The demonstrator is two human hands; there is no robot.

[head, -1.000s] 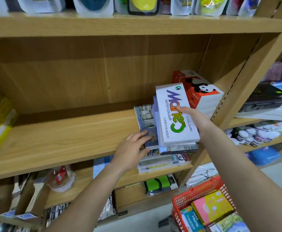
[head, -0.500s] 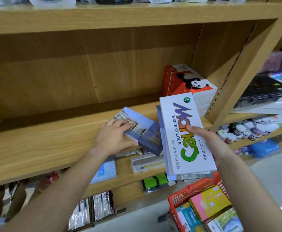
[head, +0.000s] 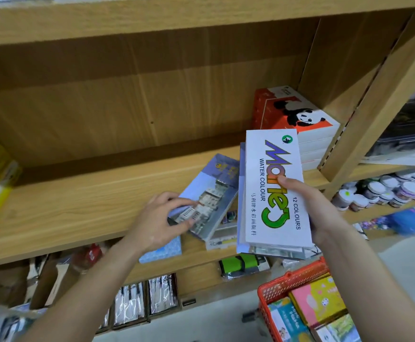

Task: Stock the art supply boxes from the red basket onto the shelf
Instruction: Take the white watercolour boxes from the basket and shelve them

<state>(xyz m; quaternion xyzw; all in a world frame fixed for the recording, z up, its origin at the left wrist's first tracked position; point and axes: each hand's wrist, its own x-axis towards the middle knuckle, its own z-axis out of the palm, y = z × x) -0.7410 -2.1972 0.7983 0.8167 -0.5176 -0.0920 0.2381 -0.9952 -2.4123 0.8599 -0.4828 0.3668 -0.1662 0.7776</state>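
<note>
Your right hand point(head: 325, 213) grips a small stack of flat boxes, the white watercolour box point(head: 275, 188) on top with your thumb across its lid, held in front of the wooden shelf point(head: 78, 206). Your left hand point(head: 157, 225) pinches the near end of a bluish box point(head: 214, 191) lying tilted on the shelf edge. The red basket point(head: 290, 280) sits below right, boxes inside.

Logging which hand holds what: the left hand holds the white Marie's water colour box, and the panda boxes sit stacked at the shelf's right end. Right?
Not quite. In the head view the white Marie's water colour box is held by the right hand; the left hand grips a blue-grey box. The panda boxes are indeed stacked at the shelf's right end.
</note>
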